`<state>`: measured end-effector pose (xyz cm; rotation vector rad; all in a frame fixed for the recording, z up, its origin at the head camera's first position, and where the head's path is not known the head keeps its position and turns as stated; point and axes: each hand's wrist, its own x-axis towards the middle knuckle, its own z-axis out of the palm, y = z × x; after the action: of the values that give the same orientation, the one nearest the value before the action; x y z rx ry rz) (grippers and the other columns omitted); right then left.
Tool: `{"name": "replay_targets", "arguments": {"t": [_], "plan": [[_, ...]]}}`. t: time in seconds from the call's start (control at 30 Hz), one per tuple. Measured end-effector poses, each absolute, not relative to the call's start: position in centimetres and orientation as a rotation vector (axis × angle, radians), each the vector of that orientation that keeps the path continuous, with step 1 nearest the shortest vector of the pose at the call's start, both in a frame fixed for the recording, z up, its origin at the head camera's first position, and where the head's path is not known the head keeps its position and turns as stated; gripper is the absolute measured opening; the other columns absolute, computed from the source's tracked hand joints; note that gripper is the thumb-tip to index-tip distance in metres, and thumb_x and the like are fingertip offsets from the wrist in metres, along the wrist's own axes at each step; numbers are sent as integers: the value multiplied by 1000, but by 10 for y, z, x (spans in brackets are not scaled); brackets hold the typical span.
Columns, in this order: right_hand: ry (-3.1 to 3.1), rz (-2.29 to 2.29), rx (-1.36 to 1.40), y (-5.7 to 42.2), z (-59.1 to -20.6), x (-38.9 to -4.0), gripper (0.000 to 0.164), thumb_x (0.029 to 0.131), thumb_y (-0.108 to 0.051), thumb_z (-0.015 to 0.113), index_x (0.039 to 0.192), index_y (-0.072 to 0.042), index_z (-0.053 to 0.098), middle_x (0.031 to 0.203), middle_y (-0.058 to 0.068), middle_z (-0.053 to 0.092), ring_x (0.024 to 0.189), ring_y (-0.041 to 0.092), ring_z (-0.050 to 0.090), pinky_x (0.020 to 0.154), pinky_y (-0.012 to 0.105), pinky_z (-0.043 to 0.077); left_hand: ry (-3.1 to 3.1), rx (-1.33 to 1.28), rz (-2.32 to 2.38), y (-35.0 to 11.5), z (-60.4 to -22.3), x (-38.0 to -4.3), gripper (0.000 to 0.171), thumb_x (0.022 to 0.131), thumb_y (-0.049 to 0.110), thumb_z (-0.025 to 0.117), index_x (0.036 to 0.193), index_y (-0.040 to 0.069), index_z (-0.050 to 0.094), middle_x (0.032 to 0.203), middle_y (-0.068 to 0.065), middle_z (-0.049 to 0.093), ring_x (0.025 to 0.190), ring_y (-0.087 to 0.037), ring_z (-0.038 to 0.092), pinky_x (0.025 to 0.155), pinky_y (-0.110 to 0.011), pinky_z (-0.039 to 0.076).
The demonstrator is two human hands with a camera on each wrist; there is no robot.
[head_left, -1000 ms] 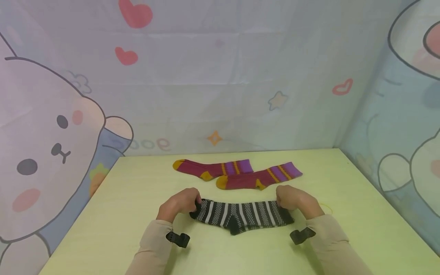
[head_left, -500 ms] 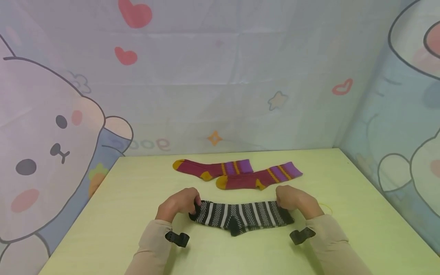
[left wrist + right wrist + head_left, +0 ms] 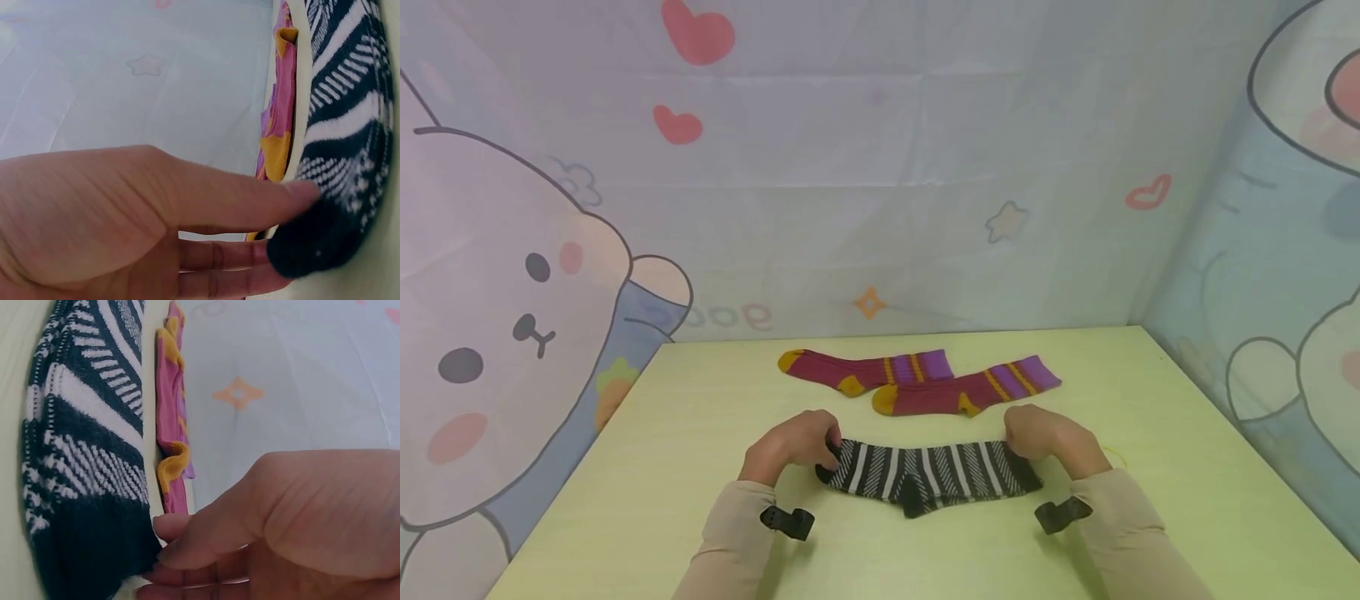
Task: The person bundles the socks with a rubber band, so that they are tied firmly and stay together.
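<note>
A black sock with white stripes and herringbone pattern (image 3: 955, 473) lies flat across the table, black heel toward the person. My left hand (image 3: 801, 437) pinches its black toe; in the left wrist view the thumb lies over the toe (image 3: 312, 244) and the fingers pass partly behind it. At the other end, my right hand (image 3: 1047, 435) pinches the far corner of the black cuff (image 3: 94, 550) between thumb and fingertips. Layered edges show along the sock's near side in the right wrist view. Beyond it lie two maroon socks with mustard toes and heels and purple cuffs.
The left maroon sock (image 3: 838, 367) slightly overlaps the right maroon sock (image 3: 928, 397) behind the striped one. A thin yellow strand (image 3: 1116, 455) shows beside the right wrist. A printed cloth backdrop (image 3: 880, 167) stands along the back and sides of the pale yellow table (image 3: 647, 467).
The striped sock's heel and toe side have shifted very slightly toward the person. Both hands keep nearly the same place and hold, and the maroon socks stay put.
</note>
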<state>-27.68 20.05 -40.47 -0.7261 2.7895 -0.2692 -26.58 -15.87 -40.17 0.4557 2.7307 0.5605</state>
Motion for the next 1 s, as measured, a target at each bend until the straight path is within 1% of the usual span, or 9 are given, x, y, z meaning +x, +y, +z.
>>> {"name": "replay_targets", "arguments": {"t": [0.23,0.33,0.4,0.47,0.6,0.73,0.83,0.93,1.0], "plan": [[2839,-511,-670,201,-401,-287,36,82,11,47,59,-14,34,58,-5,25,52,10,22,49,25,23,2835,515,544,-151,-399,-268,24,89,15,76,105,0,67,103,-10,66,93,-25,59,86,-43,50],[2859,-564,-650,202,-397,-290,24,80,12,46,65,-7,47,62,-1,39,55,12,33,50,27,32,2844,522,545,-145,-401,-269,25,90,16,75,107,-1,66,105,-11,65,96,-27,60,89,-45,50],[2879,-564,-664,205,-396,-293,16,82,11,47,78,1,59,73,5,55,62,16,46,56,30,43,2845,523,561,-139,-403,-272,27,91,16,74,109,-1,66,107,-12,66,98,-28,60,91,-45,50],[2902,-564,-680,209,-394,-297,18,84,10,49,93,8,65,88,12,64,72,19,54,65,35,50,2844,526,584,-133,-403,-275,30,92,17,73,113,-2,66,110,-13,66,100,-29,61,91,-45,50],[2921,-597,-676,218,-395,-310,16,85,9,49,89,7,64,78,9,60,64,18,49,58,32,45,2843,514,627,-123,-402,-285,37,94,16,69,124,-4,61,121,-17,63,108,-32,61,95,-47,49],[2928,-573,-621,229,-399,-326,19,87,6,48,70,-3,52,64,0,42,56,13,34,52,28,32,2866,466,691,-113,-404,-295,40,96,15,67,129,-3,57,126,-18,62,112,-33,60,97,-47,48],[2963,-522,-582,237,-403,-338,21,88,1,53,69,-5,49,65,1,46,57,15,37,53,29,34,2884,426,834,-105,-406,-300,39,98,18,65,129,-3,56,126,-20,61,113,-34,60,95,-47,49],[2976,-496,-538,244,-405,-347,9,87,-4,59,80,3,59,76,8,59,66,21,50,59,33,42,2890,379,965,-98,-409,-304,36,99,19,63,126,-3,56,126,-20,61,112,-34,59,93,-48,49],[2965,-488,-517,249,-405,-353,14,87,-5,60,91,8,61,85,14,63,74,26,54,66,38,47,2891,334,987,-95,-409,-306,35,99,20,63,125,-3,57,126,-19,61,111,-34,59,94,-48,49]]}}
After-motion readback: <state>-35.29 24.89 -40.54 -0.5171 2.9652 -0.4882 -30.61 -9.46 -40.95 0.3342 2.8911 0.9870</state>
